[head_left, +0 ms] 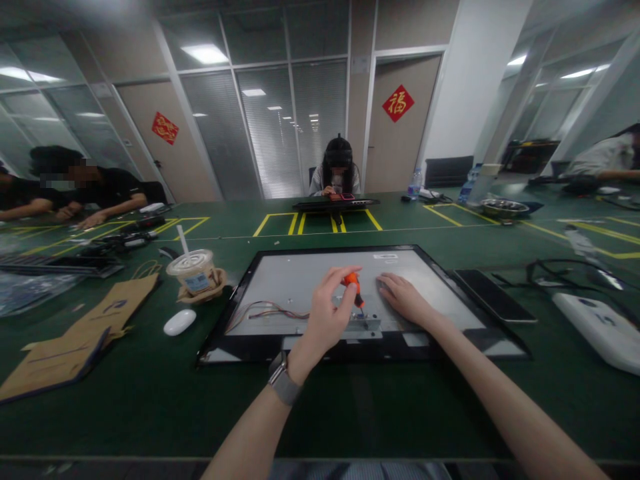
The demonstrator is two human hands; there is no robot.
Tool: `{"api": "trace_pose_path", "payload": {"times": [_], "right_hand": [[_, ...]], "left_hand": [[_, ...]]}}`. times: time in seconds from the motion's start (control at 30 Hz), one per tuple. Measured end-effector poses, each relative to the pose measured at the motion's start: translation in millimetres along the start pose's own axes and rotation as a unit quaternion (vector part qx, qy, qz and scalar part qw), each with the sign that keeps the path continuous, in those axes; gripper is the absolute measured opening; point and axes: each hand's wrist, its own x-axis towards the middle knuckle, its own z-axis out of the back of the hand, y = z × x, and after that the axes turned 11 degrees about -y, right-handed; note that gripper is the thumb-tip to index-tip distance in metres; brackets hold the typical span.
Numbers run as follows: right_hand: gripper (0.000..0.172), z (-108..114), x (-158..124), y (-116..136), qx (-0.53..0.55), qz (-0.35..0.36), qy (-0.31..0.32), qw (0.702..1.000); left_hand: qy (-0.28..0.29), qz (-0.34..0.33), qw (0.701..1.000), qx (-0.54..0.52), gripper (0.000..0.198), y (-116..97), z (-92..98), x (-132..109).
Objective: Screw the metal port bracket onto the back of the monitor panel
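Observation:
A flat display panel with a black frame and a grey back lies on the green table before me. My left hand, with a watch on its wrist, grips an orange and black screwdriver. The screwdriver stands nearly upright, its tip down at a small metal bracket near the panel's front edge. My right hand rests flat on the panel's back, fingers stretched out, holding nothing. Thin wires run across the panel to the left of the bracket.
On the left are a drink cup in a cardboard holder, a white mouse and a paper bag. A black slab, cables and a white device lie to the right. Another person sits opposite; more people sit at both sides.

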Motion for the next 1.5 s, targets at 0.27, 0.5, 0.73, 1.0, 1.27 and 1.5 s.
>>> {"api": "trace_pose_path", "payload": {"times": [0.27, 0.5, 0.73, 1.0, 1.27, 1.5], "right_hand": [[0.04, -0.8, 0.5, 0.6, -0.002, -0.007, 0.002, 1.0], [0.041, 1.3, 0.8, 2.1, -0.003, -0.009, 0.011, 1.0], [0.039, -3.1, -0.5, -1.3, 0.001, 0.0, -0.005, 1.0], [0.04, -3.5, -0.2, -1.8, -0.008, -0.002, 0.0, 1.0], [0.041, -0.7, 0.3, -0.8, -0.006, -0.003, 0.009, 1.0], [0.04, -2.3, -0.8, -1.8, 0.001, 0.002, 0.001, 1.0]], "left_hand": [[-0.005, 0.004, 1.0, -0.015, 0.026, -3.7, -1.2, -0.9], [-0.028, 0.022, 0.999, -0.002, 0.019, -1.4, -0.8, -0.1], [-0.008, 0.058, 0.996, -0.061, 0.032, -0.3, 0.3, -1.0], [-0.026, 0.026, 0.999, -0.013, 0.025, -1.1, -0.9, -1.4], [-0.018, 0.036, 0.999, -0.03, 0.024, -2.1, 0.6, -0.4], [-0.014, 0.047, 0.998, -0.043, 0.03, 0.3, -0.2, -1.8]]}}
